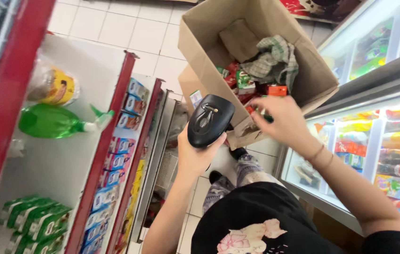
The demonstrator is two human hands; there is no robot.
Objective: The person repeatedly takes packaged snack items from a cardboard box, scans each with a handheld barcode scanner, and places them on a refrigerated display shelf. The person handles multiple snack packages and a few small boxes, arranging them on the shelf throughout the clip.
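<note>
Ahead of both your hands sits the biggest thing in play, the open cardboard box (298, 70), tipped toward you above the white tiled floor (115, 23). Inside it, beyond your right hand (280, 123), lie a checked cloth (275, 59) and a jumble of small red and green packets (244, 82). To the left of your left hand (195, 157) run the red-edged shelves (110, 141), with a green spray bottle (51, 121) and rows of blue packets (115, 164); to the right of your right hand stands the glass-fronted drinks cooler (388, 136).

Your left hand is wrapped firmly round the grip of a black handheld barcode scanner (209, 120), its head raised toward the box's near edge. Your right hand is at that same near edge, fingers curled and pinched on a small dark green item (266, 117); what kind of item it is, I cannot tell.

By the look of it, you are at the scanning step: one item picked, scanner ready. The next move calls for turning the item so its code faces the scanner's window, close in front of your left hand, and holding both steady.
</note>
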